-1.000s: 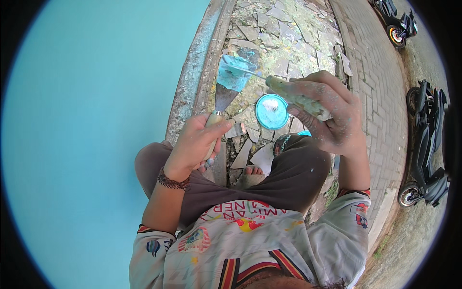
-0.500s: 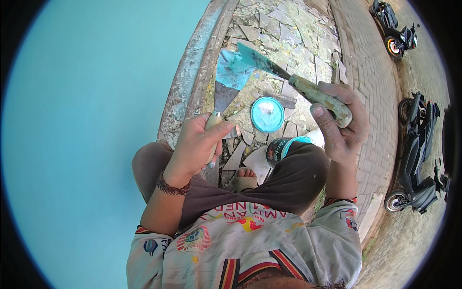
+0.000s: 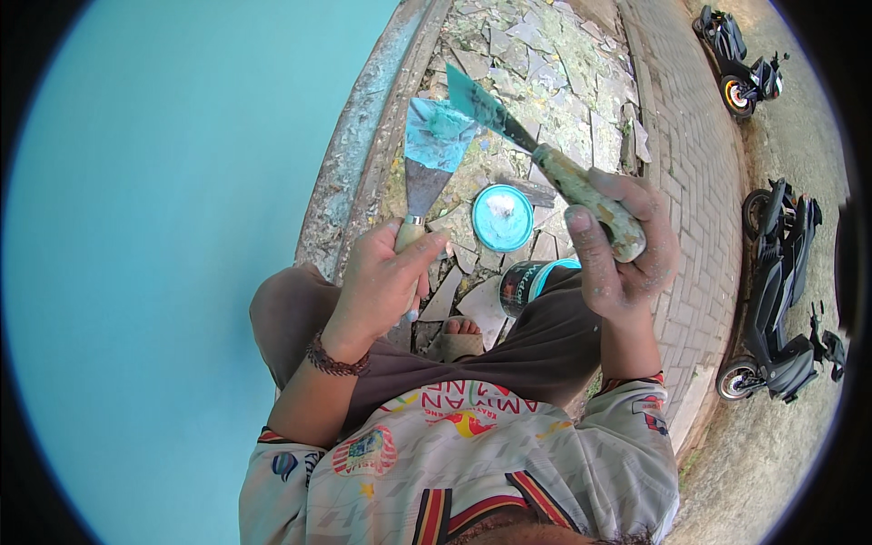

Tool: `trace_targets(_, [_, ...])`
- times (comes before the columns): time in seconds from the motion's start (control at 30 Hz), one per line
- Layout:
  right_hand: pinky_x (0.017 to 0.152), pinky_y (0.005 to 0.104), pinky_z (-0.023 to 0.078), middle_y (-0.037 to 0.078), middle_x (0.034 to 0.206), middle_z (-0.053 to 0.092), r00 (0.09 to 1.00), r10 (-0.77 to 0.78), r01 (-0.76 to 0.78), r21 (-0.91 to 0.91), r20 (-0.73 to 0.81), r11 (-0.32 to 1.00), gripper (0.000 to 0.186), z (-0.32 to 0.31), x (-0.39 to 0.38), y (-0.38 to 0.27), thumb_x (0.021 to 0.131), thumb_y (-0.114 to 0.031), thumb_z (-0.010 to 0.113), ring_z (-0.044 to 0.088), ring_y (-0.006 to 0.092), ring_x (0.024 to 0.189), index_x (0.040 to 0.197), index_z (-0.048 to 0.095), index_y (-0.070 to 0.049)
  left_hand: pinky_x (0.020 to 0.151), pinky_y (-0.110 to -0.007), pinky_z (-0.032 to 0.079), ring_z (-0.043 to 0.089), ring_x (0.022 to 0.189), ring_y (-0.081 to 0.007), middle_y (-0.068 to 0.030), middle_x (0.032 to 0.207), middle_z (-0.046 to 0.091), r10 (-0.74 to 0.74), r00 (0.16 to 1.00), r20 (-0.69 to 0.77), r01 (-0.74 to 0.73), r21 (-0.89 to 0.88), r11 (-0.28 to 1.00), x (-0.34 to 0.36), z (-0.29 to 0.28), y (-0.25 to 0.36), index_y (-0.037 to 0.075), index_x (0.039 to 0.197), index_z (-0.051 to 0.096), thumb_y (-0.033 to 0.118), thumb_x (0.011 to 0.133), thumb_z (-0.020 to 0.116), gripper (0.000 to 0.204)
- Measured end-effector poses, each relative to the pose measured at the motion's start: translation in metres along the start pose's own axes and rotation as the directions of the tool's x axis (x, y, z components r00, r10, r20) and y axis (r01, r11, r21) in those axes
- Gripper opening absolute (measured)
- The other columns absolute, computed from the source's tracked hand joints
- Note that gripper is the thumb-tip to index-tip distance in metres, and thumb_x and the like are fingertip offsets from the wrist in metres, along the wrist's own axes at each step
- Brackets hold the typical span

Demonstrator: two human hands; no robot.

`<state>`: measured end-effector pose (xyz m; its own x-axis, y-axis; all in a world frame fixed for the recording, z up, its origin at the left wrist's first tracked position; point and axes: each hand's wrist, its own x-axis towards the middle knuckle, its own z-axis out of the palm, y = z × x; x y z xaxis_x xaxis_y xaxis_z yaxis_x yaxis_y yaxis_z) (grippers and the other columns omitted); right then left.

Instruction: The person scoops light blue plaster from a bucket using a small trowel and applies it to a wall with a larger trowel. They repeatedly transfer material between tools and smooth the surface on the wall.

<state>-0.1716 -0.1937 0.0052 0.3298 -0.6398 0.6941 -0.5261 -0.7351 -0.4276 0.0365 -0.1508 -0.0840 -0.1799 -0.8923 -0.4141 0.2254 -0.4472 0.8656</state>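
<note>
My left hand (image 3: 377,282) is closed round the pale wooden handle of a wide putty knife (image 3: 427,186). Blue-green putty (image 3: 440,123) is smeared over the upper part of its blade. In my right hand (image 3: 627,241) is a second scraper (image 3: 495,113), gripped by its worn, paint-spotted handle. A thin turquoise coat covers that blade, which points up and left above the first one; a small gap seems to lie between the two. Below the blades, a round turquoise lid (image 3: 503,218) with pale putty on it lies on the ground.
A dark tub with a turquoise rim (image 3: 527,286) stands beside my right knee. The light blue wall (image 3: 163,254) rises at my left, with a rough ledge (image 3: 350,154) at its foot. Broken tiles (image 3: 536,54) cover the ground ahead. Two motorbikes (image 3: 786,282) are parked beyond the paving (image 3: 677,154).
My right hand has moved left and down a little, and its scraper has lifted off the putty on the left blade. The left putty knife has stayed nearly in place.
</note>
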Motion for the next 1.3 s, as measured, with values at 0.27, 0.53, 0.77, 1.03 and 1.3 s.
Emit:
trace_targets(0.27, [0.061,0.0277,0.048,0.013,0.08,0.065,0.996,0.034,-0.028,-0.067,0.079,0.997,0.029,0.005,-0.003,-0.008,0.077,-0.005,0.073,0.062,0.0201,0.067,0.102,0.063,0.003,0.03,-0.021,0.03,0.044,0.034,-0.0073,-0.0007,0.052,0.051,-0.009,1.0,0.002,0.009,-0.037,0.999,-0.008,-0.002,0.002,0.004,0.091,0.056,0.028,0.09,0.062,0.025])
trace_targets(0.53, [0.06,0.0289,0.049,0.016,0.084,0.066,0.998,0.011,-0.006,-0.081,0.066,0.997,0.027,0.007,-0.009,-0.018,0.077,-0.003,0.072,0.063,0.0213,0.067,0.101,0.062,0.005,0.029,-0.022,0.029,0.043,0.034,-0.0074,-0.0011,0.051,0.05,0.023,0.999,-0.034,-0.025,-0.054,0.998,-0.01,0.0,-0.002,0.004,0.09,0.054,0.028,0.09,0.062,0.025])
trace_targets(0.77, [0.067,0.0311,0.053,0.019,0.094,0.065,0.992,-0.018,0.029,-0.083,0.126,0.996,0.034,0.011,-0.019,-0.018,0.073,0.002,0.074,0.066,0.0256,0.08,0.104,0.061,0.005,0.035,-0.022,0.034,0.045,0.038,-0.0059,-0.0004,0.053,0.052,0.039,0.997,-0.068,-0.042,-0.052,0.998,-0.011,0.005,-0.004,0.004,0.079,0.054,0.028,0.091,0.061,0.028])
trace_targets(1.03, [0.066,0.03,0.052,0.017,0.089,0.063,0.998,-0.007,0.011,-0.067,0.065,0.998,0.038,0.016,-0.028,-0.017,0.072,0.001,0.075,0.065,0.0249,0.078,0.107,0.061,0.003,0.036,-0.022,0.034,0.045,0.037,-0.0058,-0.0004,0.051,0.052,0.055,0.996,-0.07,-0.056,-0.016,0.998,-0.012,0.009,-0.007,0.004,0.077,0.054,0.029,0.091,0.061,0.03])
trace_targets(1.3, [0.064,0.0295,0.051,0.016,0.089,0.064,0.997,-0.029,0.033,-0.051,0.078,0.998,0.038,0.017,-0.028,-0.023,0.072,0.0,0.076,0.065,0.0241,0.075,0.106,0.061,0.003,0.036,-0.023,0.034,0.045,0.038,-0.0059,-0.0007,0.052,0.052,0.079,0.994,-0.078,-0.08,-0.009,0.997,-0.01,0.011,-0.012,0.003,0.078,0.055,0.029,0.09,0.062,0.029])
